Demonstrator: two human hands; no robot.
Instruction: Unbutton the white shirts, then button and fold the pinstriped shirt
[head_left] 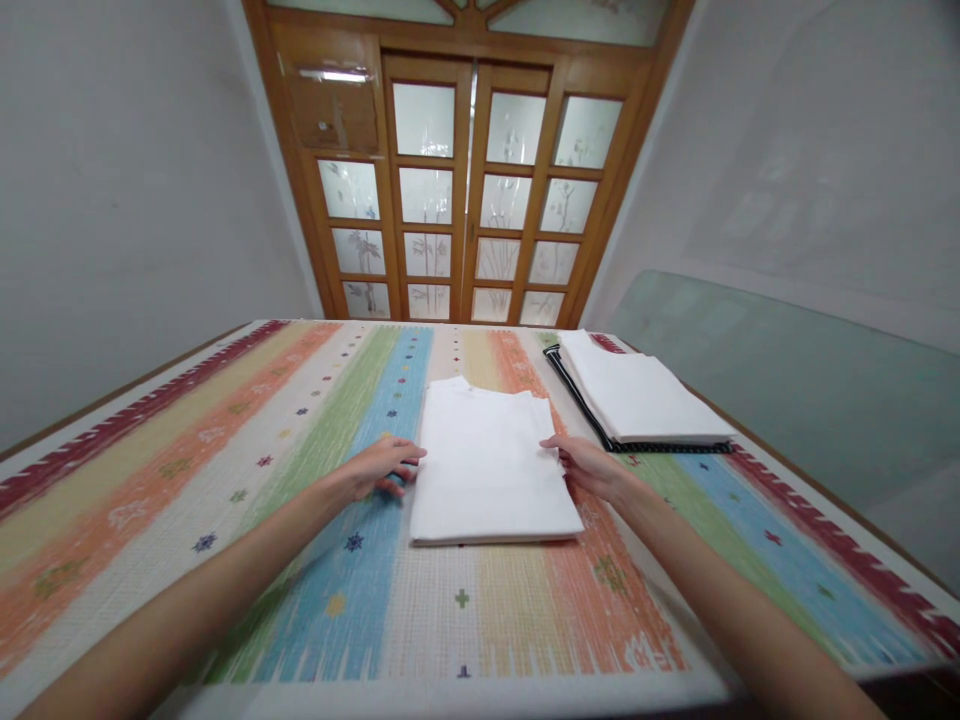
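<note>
A folded white garment [487, 470] lies flat in front of me, its upper edge uneven and its near edge straight. My left hand [382, 466] is at the garment's left edge, fingers apart and slightly bent, with the fingertips at the side of the fabric. At the opposite edge, my right hand [589, 465] has its thumb on top of the cloth and its other fingers curled at the side, partly hidden. Both forearms reach in from the bottom of the view.
To the right, another white folded garment [645, 395] rests on a black folded cloth with a patterned edge [667, 447]. A striped, multicoloured tablecloth [300, 560] covers the table. Behind it stand wooden doors with glass panes [469, 190]; a pale green panel [787, 370] stands at right.
</note>
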